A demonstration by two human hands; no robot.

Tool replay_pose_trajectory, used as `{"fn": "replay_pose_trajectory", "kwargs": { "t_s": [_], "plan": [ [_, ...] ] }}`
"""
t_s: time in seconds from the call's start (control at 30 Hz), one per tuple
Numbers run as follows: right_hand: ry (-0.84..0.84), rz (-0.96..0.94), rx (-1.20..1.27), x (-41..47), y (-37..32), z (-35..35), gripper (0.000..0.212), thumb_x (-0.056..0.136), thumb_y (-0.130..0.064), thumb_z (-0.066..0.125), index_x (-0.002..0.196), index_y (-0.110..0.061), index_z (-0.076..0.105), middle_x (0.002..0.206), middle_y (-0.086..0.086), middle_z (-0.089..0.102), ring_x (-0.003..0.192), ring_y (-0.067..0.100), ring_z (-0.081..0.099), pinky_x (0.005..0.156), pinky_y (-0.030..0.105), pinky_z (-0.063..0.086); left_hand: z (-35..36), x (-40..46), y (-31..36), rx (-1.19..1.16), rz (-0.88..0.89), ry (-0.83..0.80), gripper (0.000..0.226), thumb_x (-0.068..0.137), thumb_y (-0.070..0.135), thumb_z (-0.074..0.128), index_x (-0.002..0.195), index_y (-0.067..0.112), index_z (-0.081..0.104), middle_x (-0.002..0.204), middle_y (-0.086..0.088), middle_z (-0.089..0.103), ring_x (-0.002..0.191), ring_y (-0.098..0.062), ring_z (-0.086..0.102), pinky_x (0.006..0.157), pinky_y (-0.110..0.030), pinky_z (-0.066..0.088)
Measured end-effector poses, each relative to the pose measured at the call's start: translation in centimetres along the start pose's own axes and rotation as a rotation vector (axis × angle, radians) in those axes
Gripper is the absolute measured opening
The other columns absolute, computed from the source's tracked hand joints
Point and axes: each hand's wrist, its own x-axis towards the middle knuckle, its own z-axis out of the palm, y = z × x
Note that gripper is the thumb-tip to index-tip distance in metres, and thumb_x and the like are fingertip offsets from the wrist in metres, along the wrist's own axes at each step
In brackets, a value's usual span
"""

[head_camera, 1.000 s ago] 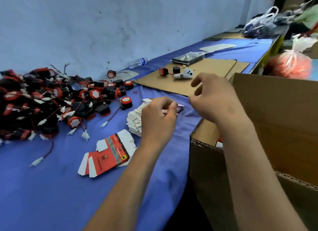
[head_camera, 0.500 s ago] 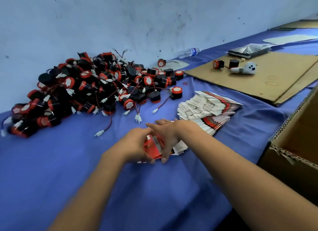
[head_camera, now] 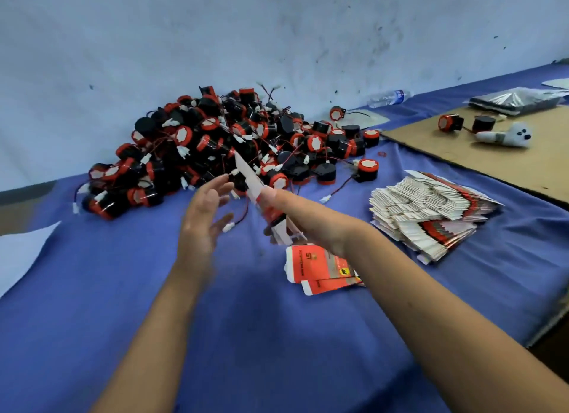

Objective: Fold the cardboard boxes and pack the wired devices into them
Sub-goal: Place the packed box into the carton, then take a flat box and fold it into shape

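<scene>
Nearest me, two flat red-and-white cardboard box blanks (head_camera: 320, 269) lie on the blue-covered counter (head_camera: 123, 289). Just above them my right hand (head_camera: 303, 218) has its grip pinching a flattened red-and-white box (head_camera: 261, 197), tilted up edge-on. My left hand (head_camera: 204, 218) hovers beside it, fingers spread, holding nothing. To the right sits a fanned stack of unfolded boxes (head_camera: 431, 209). Beyond, against the wall, is the heap of black-and-red wired devices (head_camera: 221, 147).
</scene>
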Motion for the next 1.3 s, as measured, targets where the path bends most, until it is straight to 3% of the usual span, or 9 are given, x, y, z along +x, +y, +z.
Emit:
{"fn": "replay_pose_trajectory", "kwargs": {
  "t_s": [0.1, 0.2, 0.4, 0.53, 0.63, 0.77, 1.0, 1.17, 1.3],
  "plan": [
    [-0.165, 0.085, 0.302, 2.8, 0.9, 5.2, 0.100, 0.061, -0.091, 0.068, 0.130, -0.019, 0.068, 0.126, 0.024, 0.068, 0.122, 0.043, 0.064, 0.107, 0.059, 0.049, -2.1, -1.1, -1.3, -0.008, -0.006, 0.114, 0.050, 0.097, 0.054, 0.050, 0.116, 0.012, 0.069, 0.122, -0.015, 0.071, 0.111, -0.022, 0.065, 0.095, -0.039, 0.054],
    [-0.204, 0.090, 0.405, 5.1, 2.1, 8.6, 0.091, 0.061, -0.086, 0.073, 0.121, -0.018, 0.074, 0.118, 0.018, 0.071, 0.115, 0.040, 0.068, 0.107, 0.062, 0.048, -4.3, -1.8, -2.5, 0.146, -0.003, 0.182, 0.038, 0.099, 0.038, 0.047, 0.086, 0.012, 0.072, 0.087, 0.004, 0.073, 0.084, -0.005, 0.064, 0.081, -0.028, 0.050],
    [-0.145, 0.031, 0.344, 7.8, 3.9, 11.2, 0.078, 0.059, -0.087, 0.074, 0.110, -0.028, 0.080, 0.117, 0.012, 0.076, 0.105, 0.027, 0.074, 0.082, 0.048, 0.061, -7.8, -2.2, -3.6, 0.168, -0.050, 0.177, 0.042, 0.096, 0.034, 0.055, 0.100, -0.004, 0.072, 0.106, -0.022, 0.073, 0.099, -0.030, 0.067, 0.091, -0.039, 0.052],
    [-0.151, -0.194, 0.308, 7.6, 5.0, 11.7, 0.086, 0.076, -0.076, 0.071, 0.151, -0.042, 0.044, 0.146, -0.005, 0.059, 0.130, 0.020, 0.061, 0.095, 0.045, 0.058, -8.2, -1.9, -2.7, -0.043, -0.205, 0.305, 0.040, 0.100, 0.042, 0.060, 0.077, 0.016, 0.082, 0.084, -0.010, 0.078, 0.074, -0.020, 0.072, 0.064, -0.027, 0.057],
    [-0.142, -0.364, 0.087, 7.2, 5.1, 11.5, 0.101, 0.074, -0.063, 0.082, 0.153, -0.062, 0.019, 0.160, -0.027, 0.031, 0.147, 0.004, 0.037, 0.108, 0.042, 0.051, -8.5, -2.0, -2.6, -0.175, -0.339, 0.350, 0.046, 0.102, 0.045, 0.056, 0.073, 0.022, 0.083, 0.082, -0.008, 0.077, 0.074, -0.025, 0.070, 0.068, -0.034, 0.051],
    [-0.111, -0.428, 0.089, 7.4, 5.1, 12.0, 0.114, 0.075, -0.036, 0.089, 0.155, -0.060, 0.012, 0.157, -0.023, 0.037, 0.147, 0.000, 0.033, 0.099, 0.032, 0.056, -8.2, -2.2, -2.6, -0.176, -0.437, 0.226, 0.046, 0.101, 0.049, 0.054, 0.075, 0.024, 0.083, 0.078, -0.007, 0.076, 0.064, -0.022, 0.070, 0.056, -0.029, 0.053],
    [-0.043, -0.391, 0.025, 7.9, 5.6, 11.9, 0.110, 0.071, -0.043, 0.088, 0.153, -0.061, 0.018, 0.132, -0.017, 0.057, 0.115, 0.012, 0.066, 0.099, 0.033, 0.055, -8.1, -2.5, -2.0, -0.384, -0.485, 0.117, 0.070, 0.092, 0.061, 0.050, 0.136, 0.009, 0.066, 0.129, -0.024, 0.069, 0.112, -0.040, 0.069, 0.089, -0.049, 0.059],
    [-0.040, -0.408, 0.036, 7.7, 5.4, 11.8, 0.107, 0.075, -0.036, 0.087, 0.154, -0.059, 0.019, 0.142, -0.017, 0.053, 0.132, 0.004, 0.053, 0.107, 0.034, 0.051, -8.0, -2.5, -2.3, -0.362, -0.452, 0.092, 0.056, 0.094, 0.059, 0.050, 0.110, 0.015, 0.081, 0.110, -0.017, 0.077, 0.092, -0.030, 0.077, 0.070, -0.039, 0.064],
    [-0.103, -0.427, 0.041, 7.4, 5.3, 11.5, 0.105, 0.082, -0.028, 0.087, 0.152, -0.064, 0.018, 0.147, -0.014, 0.051, 0.130, -0.001, 0.055, 0.096, 0.017, 0.052, -8.0, -2.7, -2.6, -0.625, -0.582, 0.164, 0.051, 0.092, 0.051, 0.057, 0.111, 0.011, 0.081, 0.122, -0.019, 0.073, 0.104, -0.034, 0.074, 0.096, -0.049, 0.058]
  ]
}}
